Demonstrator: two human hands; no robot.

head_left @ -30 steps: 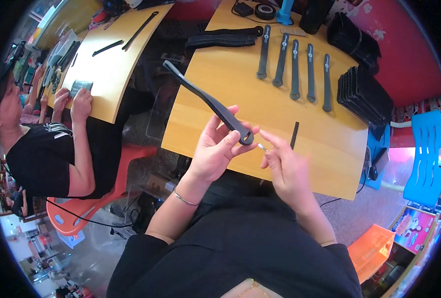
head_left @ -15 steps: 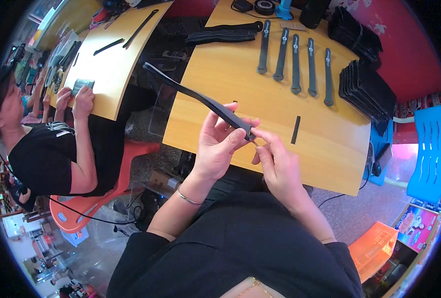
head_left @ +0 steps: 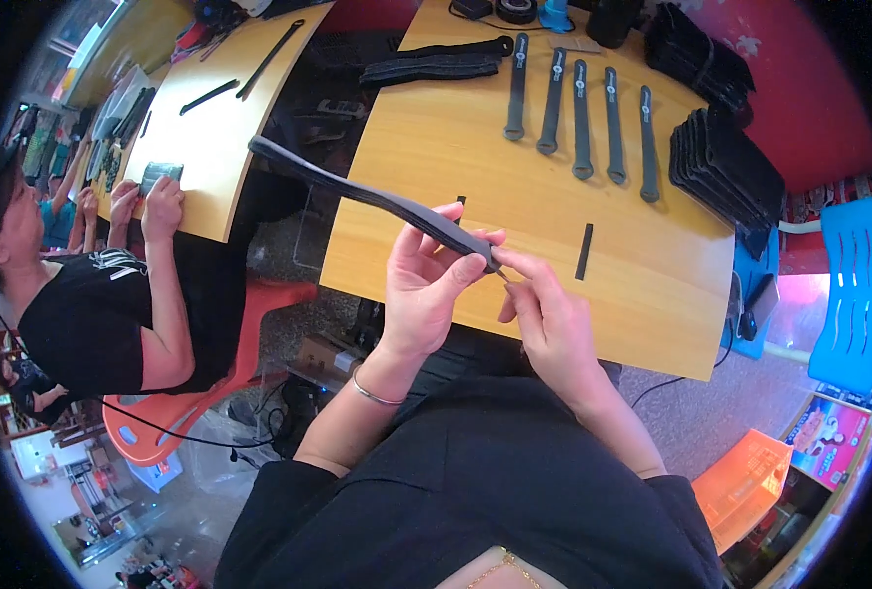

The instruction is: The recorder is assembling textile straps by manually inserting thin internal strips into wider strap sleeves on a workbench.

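Both hands meet above the near edge of the curved pale wooden table (head_left: 514, 294). Left hand (head_left: 424, 287) pinches the near end of a long dark grey rubbery strap (head_left: 377, 196), thumb and fingers closed around it. Right hand (head_left: 544, 314) pinches at the strap's very tip, just beside the left. From there the strap's long axis runs away up and leftward, its far end unsupported past the table edge.

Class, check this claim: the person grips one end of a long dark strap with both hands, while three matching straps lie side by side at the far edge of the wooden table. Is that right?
Not quite. The head view shows five straps laid side by side at the far edge of the wooden table, not three. The rest holds: the left hand and right hand grip one end of the long dark strap.
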